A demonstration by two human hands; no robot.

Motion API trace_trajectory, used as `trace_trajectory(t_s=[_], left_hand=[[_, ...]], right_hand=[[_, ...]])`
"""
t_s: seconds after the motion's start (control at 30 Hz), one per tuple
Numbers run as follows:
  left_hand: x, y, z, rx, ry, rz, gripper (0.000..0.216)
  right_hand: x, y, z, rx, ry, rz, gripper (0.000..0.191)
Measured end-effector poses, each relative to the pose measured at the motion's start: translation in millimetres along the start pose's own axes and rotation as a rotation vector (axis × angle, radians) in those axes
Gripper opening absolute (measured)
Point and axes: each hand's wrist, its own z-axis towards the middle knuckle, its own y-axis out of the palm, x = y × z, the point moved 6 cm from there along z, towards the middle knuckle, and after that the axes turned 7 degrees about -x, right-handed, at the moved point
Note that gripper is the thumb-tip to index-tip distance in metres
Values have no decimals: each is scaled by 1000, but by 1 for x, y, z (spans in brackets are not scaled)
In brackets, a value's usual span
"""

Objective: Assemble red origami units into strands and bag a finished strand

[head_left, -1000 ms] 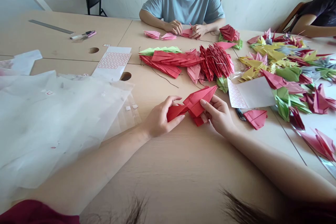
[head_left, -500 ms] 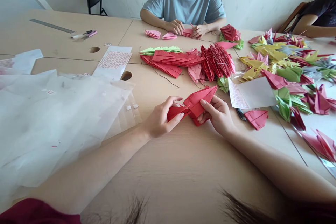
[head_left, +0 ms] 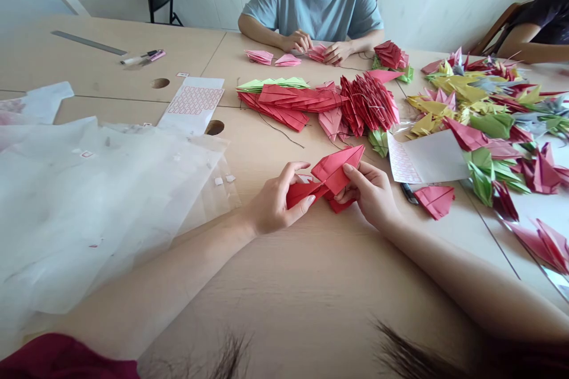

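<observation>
By the left hand [head_left: 272,204], one end of the red folded paper [head_left: 336,167] is held between the thumb and the fingers. The other end is pinched by the right hand [head_left: 373,194], the thumb being laid on top. The paper is thus situated between both hands. Beyond it, red paper bundles [head_left: 370,105] are placed on the surface [head_left: 311,296].

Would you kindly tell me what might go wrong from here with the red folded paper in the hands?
The red folded paper is held by the left grip and the right grip at once, so an uneven pull might tear or crease it.

The left forearm lies over or right beside the translucent sheets, so moving it could drag them out of place.
</observation>
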Motion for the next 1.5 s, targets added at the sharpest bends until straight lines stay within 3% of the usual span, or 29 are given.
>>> trace_trajectory(t_s=[0.6, 0.8, 0.93, 1.07, 1.5], left_hand=[[2, 0, 0, 16, 17, 35, 51], [-1, -6, -2, 140, 34, 184, 49], [6, -14, -5, 258, 160, 374, 52], [11, -16, -6, 289, 254, 448, 53], [5, -16, -5, 268, 182, 356, 39]], right_hand=[[-1, 2, -1, -14, -2, 22, 30], [-8, 5, -5, -37, -56, -52, 31], [-13, 6, -8, -61, -117, -109, 28], [-15, 5, -10, -79, -159, -136, 22], [-12, 5, -8, -199, -136, -144, 21]])
